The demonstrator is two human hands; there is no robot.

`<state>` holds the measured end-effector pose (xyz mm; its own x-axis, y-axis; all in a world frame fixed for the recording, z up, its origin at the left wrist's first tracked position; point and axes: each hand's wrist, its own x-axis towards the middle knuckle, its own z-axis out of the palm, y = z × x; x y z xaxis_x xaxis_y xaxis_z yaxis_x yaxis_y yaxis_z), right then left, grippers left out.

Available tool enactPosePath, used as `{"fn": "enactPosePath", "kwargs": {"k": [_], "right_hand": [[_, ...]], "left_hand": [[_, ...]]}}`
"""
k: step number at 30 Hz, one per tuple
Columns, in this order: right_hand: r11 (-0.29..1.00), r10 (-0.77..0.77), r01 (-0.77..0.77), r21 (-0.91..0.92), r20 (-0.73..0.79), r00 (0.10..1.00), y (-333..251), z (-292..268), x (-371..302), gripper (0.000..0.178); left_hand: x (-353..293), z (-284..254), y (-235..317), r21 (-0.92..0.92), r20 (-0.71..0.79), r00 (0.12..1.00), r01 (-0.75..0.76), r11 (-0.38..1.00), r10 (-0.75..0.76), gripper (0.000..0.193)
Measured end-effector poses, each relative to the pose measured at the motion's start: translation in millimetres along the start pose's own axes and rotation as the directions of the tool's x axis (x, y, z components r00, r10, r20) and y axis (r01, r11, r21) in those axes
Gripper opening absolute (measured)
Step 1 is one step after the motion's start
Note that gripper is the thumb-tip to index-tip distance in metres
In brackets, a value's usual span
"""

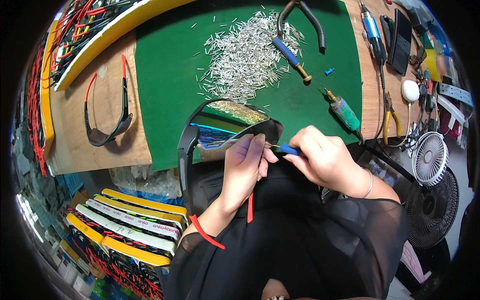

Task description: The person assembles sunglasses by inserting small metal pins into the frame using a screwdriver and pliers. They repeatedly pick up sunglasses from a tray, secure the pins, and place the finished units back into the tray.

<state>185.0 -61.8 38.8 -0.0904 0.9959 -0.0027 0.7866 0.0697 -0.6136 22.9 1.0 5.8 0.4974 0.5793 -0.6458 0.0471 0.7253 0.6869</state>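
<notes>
My left hand (243, 167) is closed on a pair of sunglasses (184, 165) with mirrored lenses, a dark frame and red temple tips. It pinches the frame near the hinge, with the thumb on top. My right hand (322, 156) grips a small screwdriver (290, 149) by its blue handle. The thin shaft points left to my left fingertips, where the exact contact is hidden. Beyond the sunglasses, a pile of tiny silver metal pins (245, 62) lies on the green mat (165, 90). A second blue-handled screwdriver (287, 52) rests at the pile's right side.
Right of the pile lie a green-handled tool (346, 114), a tiny blue piece (329, 72) and black-handled pliers (314, 25). Yellow-handled pliers (393, 120) and a blue electric screwdriver (371, 30) are farther right, near two fans (430, 159). Other sunglasses (120, 127) and filled boxes (100, 42) stand left.
</notes>
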Motion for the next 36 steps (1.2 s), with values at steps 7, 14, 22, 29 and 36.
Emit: {"fn": "enactPosePath", "kwargs": {"k": [7, 14, 22, 29, 36], "right_hand": [[0.997, 0.075, -0.076, 0.006, 0.102, 0.992, 1, -1, -2, 0.018], [0.981, 0.133, -0.143, 0.132, 0.086, 0.987, 0, -1, -1, 0.024], [0.995, 0.060, -0.060, 0.078, 0.005, 0.998, -1, -4, 2, 0.020], [1.000, 0.009, -0.010, 0.003, 0.098, 0.995, 0, -6, 2, 0.022], [0.998, 0.010, -0.004, -0.059, 0.105, 0.994, 5, -1, -5, 0.020]], "left_hand": [[-1, 1, 2, 0.024, -0.026, 1.000, 0.015, 1.000, -0.014, 0.028], [-1, 3, 2, 0.005, -0.015, 1.000, 0.024, 1.000, -0.024, 0.028], [-1, 1, 2, 0.009, 0.003, 1.000, 0.025, 1.000, -0.025, 0.028], [0, -1, 0, 0.024, 0.003, 0.999, 0.039, 0.999, -0.039, 0.027], [1, -3, -1, 0.004, 0.027, 0.999, 0.044, 0.999, -0.044, 0.030]]}}
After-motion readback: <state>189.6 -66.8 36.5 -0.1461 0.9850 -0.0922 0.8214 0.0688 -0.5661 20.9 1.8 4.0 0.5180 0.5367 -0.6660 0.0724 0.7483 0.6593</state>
